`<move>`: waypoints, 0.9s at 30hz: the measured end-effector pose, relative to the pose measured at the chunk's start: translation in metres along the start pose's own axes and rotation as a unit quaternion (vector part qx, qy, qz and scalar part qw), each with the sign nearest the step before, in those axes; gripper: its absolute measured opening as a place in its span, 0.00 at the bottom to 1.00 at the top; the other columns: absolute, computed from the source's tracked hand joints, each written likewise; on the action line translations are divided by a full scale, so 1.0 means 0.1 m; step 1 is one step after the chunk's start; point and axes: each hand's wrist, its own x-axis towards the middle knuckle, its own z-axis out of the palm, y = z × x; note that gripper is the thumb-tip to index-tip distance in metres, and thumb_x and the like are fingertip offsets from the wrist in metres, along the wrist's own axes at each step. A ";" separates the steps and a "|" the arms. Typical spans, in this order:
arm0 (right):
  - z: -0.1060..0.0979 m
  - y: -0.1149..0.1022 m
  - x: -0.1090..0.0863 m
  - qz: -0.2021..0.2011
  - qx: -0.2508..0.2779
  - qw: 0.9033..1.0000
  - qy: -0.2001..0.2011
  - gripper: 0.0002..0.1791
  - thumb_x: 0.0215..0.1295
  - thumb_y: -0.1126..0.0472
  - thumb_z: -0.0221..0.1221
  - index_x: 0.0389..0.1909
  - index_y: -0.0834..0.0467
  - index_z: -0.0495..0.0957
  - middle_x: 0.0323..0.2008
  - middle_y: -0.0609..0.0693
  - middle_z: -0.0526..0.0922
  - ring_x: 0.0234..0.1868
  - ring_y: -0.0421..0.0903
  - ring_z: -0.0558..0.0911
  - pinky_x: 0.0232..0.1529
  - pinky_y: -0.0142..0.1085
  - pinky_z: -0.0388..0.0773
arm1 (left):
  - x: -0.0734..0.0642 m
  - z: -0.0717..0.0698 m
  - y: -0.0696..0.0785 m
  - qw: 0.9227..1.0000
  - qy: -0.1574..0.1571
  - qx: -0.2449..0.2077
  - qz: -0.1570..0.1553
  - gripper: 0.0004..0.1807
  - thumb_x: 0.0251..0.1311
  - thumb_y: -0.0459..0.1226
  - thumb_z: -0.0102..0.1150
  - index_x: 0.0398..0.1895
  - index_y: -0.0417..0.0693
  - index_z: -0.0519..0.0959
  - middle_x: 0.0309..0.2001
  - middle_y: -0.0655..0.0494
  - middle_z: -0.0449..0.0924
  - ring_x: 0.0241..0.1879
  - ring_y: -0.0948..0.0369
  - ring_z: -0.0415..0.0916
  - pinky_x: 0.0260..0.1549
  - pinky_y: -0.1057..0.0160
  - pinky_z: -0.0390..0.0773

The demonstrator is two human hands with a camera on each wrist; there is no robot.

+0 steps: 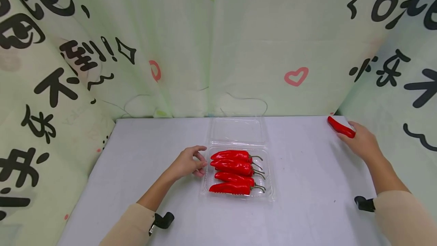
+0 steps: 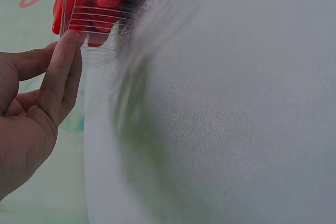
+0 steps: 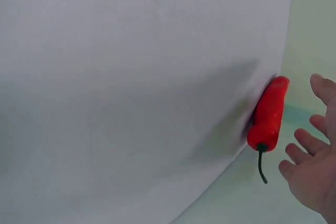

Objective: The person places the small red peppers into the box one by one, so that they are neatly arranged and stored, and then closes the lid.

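Observation:
A clear plastic container [image 1: 269,177] lies on the table with its lid [image 1: 238,132] folded back. Inside it several red chili peppers [image 1: 235,167] are laid side by side, green stems to the right. My left hand [image 1: 189,163] is at the container's left side. Seen from the left wrist, its fingertips [image 2: 67,40] touch the ribbed plastic wall. At the back right of the table, my right hand [image 1: 362,141] is beside a single red chili pepper [image 3: 269,111]. The right wrist view shows a gap between that pepper and the spread, slightly bent fingers [image 3: 310,142].
The table [image 1: 300,204] has a white cover. Pale green curtains [image 1: 252,56] with black writing and red hearts hang behind it and on both sides. The lone pepper lies close to the table's edge.

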 end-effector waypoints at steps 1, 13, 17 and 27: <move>0.00 0.02 0.02 0.003 -0.006 1.000 -0.004 0.48 0.75 0.48 0.57 0.78 0.72 0.43 0.70 0.82 0.53 0.65 0.79 0.58 0.56 0.75 0.72 | 0.00 0.00 0.00 1.000 0.000 0.001 0.000 0.32 0.66 0.29 0.65 0.73 0.39 0.68 0.40 0.46 0.80 0.24 0.58 0.84 0.29 0.60 0.89; 0.10 0.21 0.12 0.010 -0.066 0.996 -0.054 0.45 0.71 0.58 0.60 0.74 0.78 0.46 0.64 0.82 0.54 0.62 0.79 0.58 0.57 0.75 0.72 | 0.00 -0.01 0.00 1.000 -0.006 -0.007 0.007 0.32 0.66 0.29 0.64 0.73 0.38 0.67 0.41 0.46 0.80 0.24 0.58 0.84 0.29 0.60 0.89; 0.11 0.19 0.11 0.009 -0.055 0.998 -0.031 0.40 0.72 0.61 0.57 0.75 0.77 0.49 0.64 0.82 0.55 0.61 0.79 0.58 0.55 0.75 0.74 | 0.00 -0.01 0.00 1.000 -0.004 -0.008 0.004 0.33 0.66 0.29 0.65 0.73 0.38 0.67 0.41 0.46 0.80 0.24 0.58 0.84 0.29 0.60 0.89; 0.18 0.10 0.10 0.026 -0.028 0.999 0.003 0.34 0.72 0.67 0.55 0.72 0.75 0.55 0.63 0.82 0.55 0.63 0.79 0.57 0.54 0.73 0.76 | 0.00 0.00 0.00 1.000 0.001 -0.002 -0.003 0.33 0.66 0.30 0.66 0.74 0.40 0.67 0.40 0.47 0.80 0.24 0.57 0.85 0.29 0.60 0.89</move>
